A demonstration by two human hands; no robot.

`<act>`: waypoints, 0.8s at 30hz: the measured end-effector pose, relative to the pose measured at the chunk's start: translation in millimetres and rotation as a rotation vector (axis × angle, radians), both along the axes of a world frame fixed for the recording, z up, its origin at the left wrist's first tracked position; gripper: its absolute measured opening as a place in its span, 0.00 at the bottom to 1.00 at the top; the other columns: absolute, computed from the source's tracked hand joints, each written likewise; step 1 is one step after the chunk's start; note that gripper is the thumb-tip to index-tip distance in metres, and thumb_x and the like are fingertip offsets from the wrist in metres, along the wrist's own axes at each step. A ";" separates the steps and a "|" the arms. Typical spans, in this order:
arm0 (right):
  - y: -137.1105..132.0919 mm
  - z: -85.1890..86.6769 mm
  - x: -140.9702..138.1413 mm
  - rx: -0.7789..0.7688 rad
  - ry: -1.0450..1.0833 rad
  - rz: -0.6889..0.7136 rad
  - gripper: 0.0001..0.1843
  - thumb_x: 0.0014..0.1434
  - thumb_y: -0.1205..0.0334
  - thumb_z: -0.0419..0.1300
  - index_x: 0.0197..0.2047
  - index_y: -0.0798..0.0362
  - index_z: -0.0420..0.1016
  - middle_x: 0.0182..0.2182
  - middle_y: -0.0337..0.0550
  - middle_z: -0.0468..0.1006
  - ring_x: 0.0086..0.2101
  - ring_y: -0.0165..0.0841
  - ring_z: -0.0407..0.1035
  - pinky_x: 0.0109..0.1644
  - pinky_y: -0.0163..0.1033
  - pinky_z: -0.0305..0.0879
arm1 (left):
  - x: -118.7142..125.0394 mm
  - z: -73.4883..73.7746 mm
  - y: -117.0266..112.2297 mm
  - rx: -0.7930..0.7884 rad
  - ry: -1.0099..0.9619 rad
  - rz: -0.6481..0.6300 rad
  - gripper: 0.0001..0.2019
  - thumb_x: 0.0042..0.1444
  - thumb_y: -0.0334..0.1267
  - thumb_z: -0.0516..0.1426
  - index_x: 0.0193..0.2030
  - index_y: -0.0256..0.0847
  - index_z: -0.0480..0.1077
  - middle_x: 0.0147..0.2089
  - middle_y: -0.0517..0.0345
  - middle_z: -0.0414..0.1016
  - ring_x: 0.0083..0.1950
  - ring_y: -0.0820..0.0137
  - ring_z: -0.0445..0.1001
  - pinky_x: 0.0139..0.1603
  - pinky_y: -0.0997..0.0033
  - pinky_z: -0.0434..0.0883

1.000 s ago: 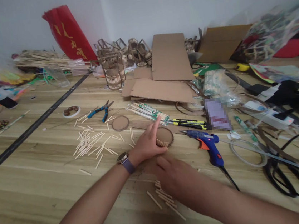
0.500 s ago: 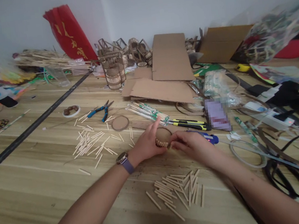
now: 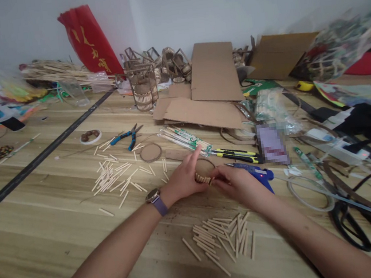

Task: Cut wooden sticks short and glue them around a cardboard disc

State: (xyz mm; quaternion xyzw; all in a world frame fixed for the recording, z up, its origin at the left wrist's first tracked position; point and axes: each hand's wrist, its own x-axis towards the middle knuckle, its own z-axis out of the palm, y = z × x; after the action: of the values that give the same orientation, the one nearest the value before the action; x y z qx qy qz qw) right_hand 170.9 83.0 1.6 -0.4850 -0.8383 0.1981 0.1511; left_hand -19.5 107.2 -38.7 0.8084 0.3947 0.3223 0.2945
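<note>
Between my hands is a round cardboard disc [image 3: 205,167] with a dark rim and a row of short wooden sticks [image 3: 202,179] standing along its near edge. My left hand [image 3: 184,174] grips its left side, thumb at the front and index finger stretched out beyond it. At the right end of the row, my right hand [image 3: 232,180] pinches a short wooden stick [image 3: 212,180] against the rim, mostly hidden by the fingers. A pile of cut sticks [image 3: 217,238] lies nearer to me. Just right of my right hand rests a blue glue gun [image 3: 252,172].
Left of my hands are scattered thinner sticks [image 3: 112,176], blue-handled pliers [image 3: 127,137] and a second rimmed disc [image 3: 150,152]. Yellow-black cutters [image 3: 237,154] lie behind. Farther back stand cardboard sheets [image 3: 213,73] and small stick baskets [image 3: 143,92]. Cables and black scissors [image 3: 353,227] lie right.
My right hand has shifted slightly and more of the glue gun shows beside it. A stick end now shows at its fingertips. The whole view has moved a little; my left hand keeps its hold.
</note>
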 end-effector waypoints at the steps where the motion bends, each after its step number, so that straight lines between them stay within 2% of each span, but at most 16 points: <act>1: -0.7 0.6 -0.3 0.006 -0.013 0.001 0.08 0.56 0.70 0.54 0.35 0.53 0.74 0.29 0.40 0.79 0.30 0.32 0.72 0.34 0.33 0.62 | 0.0 -0.1 0.0 0.000 0.001 0.001 0.57 0.40 0.32 0.67 0.71 0.41 0.33 0.65 0.41 0.56 0.65 0.53 0.58 0.62 0.54 0.63; 7: -5.4 3.6 -2.8 0.021 -0.047 -0.011 0.08 0.57 0.69 0.53 0.36 0.52 0.74 0.30 0.41 0.79 0.29 0.32 0.72 0.32 0.33 0.62 | 0.1 0.2 0.3 -0.007 -0.018 -0.008 0.57 0.41 0.33 0.67 0.71 0.42 0.33 0.65 0.42 0.57 0.65 0.53 0.59 0.63 0.53 0.62; 15: -5.6 -0.5 -1.7 0.068 -0.066 -0.006 0.07 0.59 0.67 0.52 0.35 0.52 0.71 0.26 0.40 0.78 0.25 0.31 0.71 0.29 0.33 0.59 | 0.0 -0.5 1.2 -0.008 -0.017 -0.001 0.57 0.41 0.33 0.67 0.71 0.43 0.33 0.65 0.42 0.57 0.64 0.53 0.59 0.62 0.53 0.62; 24: -8.1 -0.9 -8.0 0.141 -0.259 -0.028 0.05 0.60 0.66 0.52 0.34 0.53 0.68 0.25 0.42 0.78 0.25 0.33 0.72 0.26 0.34 0.56 | 0.3 -0.1 0.5 -0.002 -0.014 0.000 0.56 0.42 0.35 0.66 0.71 0.43 0.34 0.65 0.43 0.58 0.64 0.53 0.60 0.60 0.53 0.64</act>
State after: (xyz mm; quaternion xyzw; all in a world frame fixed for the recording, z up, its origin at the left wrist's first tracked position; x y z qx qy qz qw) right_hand 162.9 75.0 0.7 -0.5063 -0.8558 0.0722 0.0780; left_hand -19.1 107.7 -38.8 0.8060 0.3930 0.3274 0.2979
